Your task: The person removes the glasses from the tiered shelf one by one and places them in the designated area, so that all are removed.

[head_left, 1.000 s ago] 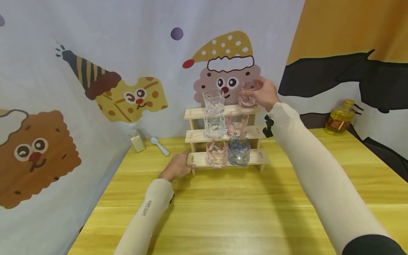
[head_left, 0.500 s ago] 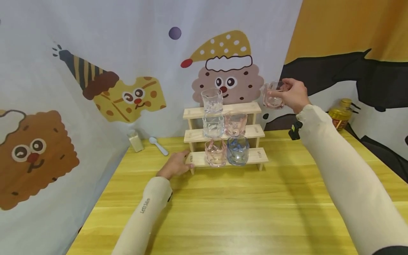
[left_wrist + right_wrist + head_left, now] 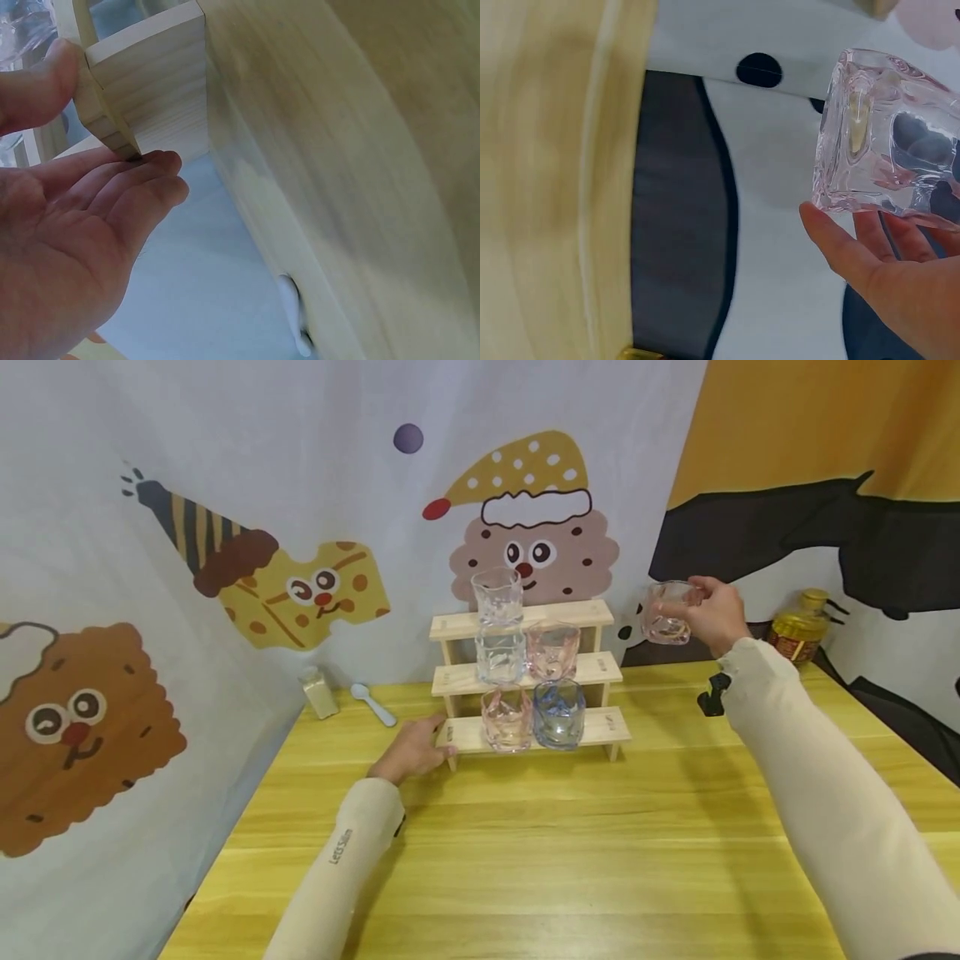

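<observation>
A pale pink glass tumbler is held up in the air by my right hand, right of the rack; the right wrist view shows the tumbler with thumb and fingers around one side. My left hand grips the left end of the bottom step of a three-tier wooden display rack. In the left wrist view, the thumb lies on one side of the step and the fingers on the other. On the rack stand a clear glass on top, clear and pink glasses midway, pink and blue glasses below.
A small pale jar and a light blue spoon lie left of the rack. Behind my right hand stands an oil bottle. A printed cloth hangs behind the wooden table.
My right hand has carried the pale pink glass away from the rack's top step, to the right, then slightly lower. The left hand stays on the rack's bottom step.
</observation>
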Demonstrator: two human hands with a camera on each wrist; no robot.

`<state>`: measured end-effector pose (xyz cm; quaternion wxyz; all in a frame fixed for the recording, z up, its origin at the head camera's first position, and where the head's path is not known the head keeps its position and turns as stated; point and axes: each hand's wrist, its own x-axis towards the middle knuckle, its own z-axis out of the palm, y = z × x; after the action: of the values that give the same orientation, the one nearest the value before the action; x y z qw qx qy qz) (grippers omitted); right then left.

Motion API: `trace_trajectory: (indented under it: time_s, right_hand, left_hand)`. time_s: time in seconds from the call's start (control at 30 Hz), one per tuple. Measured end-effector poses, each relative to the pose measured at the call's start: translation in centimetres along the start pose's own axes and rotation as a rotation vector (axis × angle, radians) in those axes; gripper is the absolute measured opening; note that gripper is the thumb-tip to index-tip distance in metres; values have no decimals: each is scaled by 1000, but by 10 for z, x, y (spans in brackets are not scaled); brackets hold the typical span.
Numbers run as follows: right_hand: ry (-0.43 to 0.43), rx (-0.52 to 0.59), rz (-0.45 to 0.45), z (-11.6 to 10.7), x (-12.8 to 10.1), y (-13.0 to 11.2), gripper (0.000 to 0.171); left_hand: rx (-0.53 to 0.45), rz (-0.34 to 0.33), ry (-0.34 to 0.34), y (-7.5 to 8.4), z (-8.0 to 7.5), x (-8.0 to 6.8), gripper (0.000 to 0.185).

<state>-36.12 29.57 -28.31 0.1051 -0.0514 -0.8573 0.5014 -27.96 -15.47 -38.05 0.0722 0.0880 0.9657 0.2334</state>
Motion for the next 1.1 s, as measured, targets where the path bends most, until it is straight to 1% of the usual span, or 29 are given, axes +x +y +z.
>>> trace_trajectory:
  time_s: [0.23,0.37,0.5,0.63,0.8,1.0,1.1]
  right_hand:
    - [25,-15,-12,12,-1,18,101]
    - [28,-44,-19,22,-2,31,99]
    - [28,-65,-18,32,-5,45,96]
    - [-1,-59,-9,40,-6,56,98]
    - [-52,-40,9,50,-4,66,101]
    - [-82,-47,15,59,-8,75,95]
    - [-83,-45,11,65,-9,80,87]
  left_hand:
    - [15,-2,2,-1,1,0,70]
    - [-1,12,11,-2,2,-1,70]
    - [-18,14,2,-3,2,-1,70]
    - [-18,11,7,-2,0,-1,70]
    - [-22,27,24,-1,-4,1,69]
    - [-26,30,19,-1,-1,0,69]
    - [-32,17,13,-1,1,-1,69]
